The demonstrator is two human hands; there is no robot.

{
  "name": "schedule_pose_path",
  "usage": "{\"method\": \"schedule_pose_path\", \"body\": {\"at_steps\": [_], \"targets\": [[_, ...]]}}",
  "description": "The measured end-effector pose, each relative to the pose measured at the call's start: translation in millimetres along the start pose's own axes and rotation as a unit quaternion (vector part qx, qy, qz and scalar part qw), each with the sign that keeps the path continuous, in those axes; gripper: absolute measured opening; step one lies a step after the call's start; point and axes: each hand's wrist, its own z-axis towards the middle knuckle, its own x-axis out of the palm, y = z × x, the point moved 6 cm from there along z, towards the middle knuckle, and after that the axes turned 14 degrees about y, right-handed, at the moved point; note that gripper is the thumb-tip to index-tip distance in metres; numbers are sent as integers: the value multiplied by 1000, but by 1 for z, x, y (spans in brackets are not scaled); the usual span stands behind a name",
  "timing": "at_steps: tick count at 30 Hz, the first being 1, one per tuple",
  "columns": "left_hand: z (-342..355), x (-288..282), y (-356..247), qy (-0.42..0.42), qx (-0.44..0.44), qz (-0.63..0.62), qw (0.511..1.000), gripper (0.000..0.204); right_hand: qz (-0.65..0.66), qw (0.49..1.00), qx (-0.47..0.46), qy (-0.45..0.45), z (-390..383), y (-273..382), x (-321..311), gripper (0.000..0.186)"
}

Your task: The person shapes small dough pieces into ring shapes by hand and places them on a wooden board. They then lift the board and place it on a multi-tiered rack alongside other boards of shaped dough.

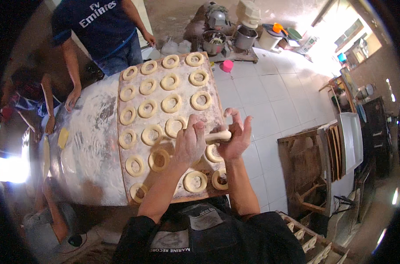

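Observation:
Above a wooden board [217,97] I hold a pale dough ring [218,136] up between both hands, seen nearly edge-on. My left hand [189,143] is closed around its left end, the fingers curled. My right hand [235,141] grips the other end, with the index finger and thumb bent upward. Rows of shaped dough rings lie on the board, among them a ring [201,100] just beyond my hands and a ring [195,181] beneath my wrists. My left forearm hides part of the nearest rows.
A floured metal table [92,136] carries the board, with a flat dough piece [63,138] farther left. A person [105,33] in a dark shirt stands across it; others work at the left. Mixers [216,20] stand behind, a wooden rack [303,165] at the right, and filled trays [312,240] behind my right side.

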Motion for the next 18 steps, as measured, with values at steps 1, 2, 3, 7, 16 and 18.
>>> {"method": "schedule_pose_path", "body": {"at_steps": [1, 2, 3, 7, 16, 18], "targets": [[4, 3, -2, -6, -5, 4, 1000, 27, -238, 969, 63, 4, 3, 1, -8, 57], [10, 10, -2, 25, -45, 13, 999, 26, -461, 879, 119, 8, 7, 1, -11, 58], [16, 14, -2, 25, -39, 23, 999, 27, -492, 862, 124, -17, 10, 1, -13, 56], [33, 11, 19, 24, -88, -53, 994, 45, -254, 932, 200, -167, 16, 21, -24, 52], [78, 12, 51, 98, -319, 122, 935, 71, -631, 655, 360, -206, 25, 27, -133, 73], [79, 12, 65, 128, -334, 203, 912, 73, -734, 538, 379, -165, 26, 35, -138, 85]]}}
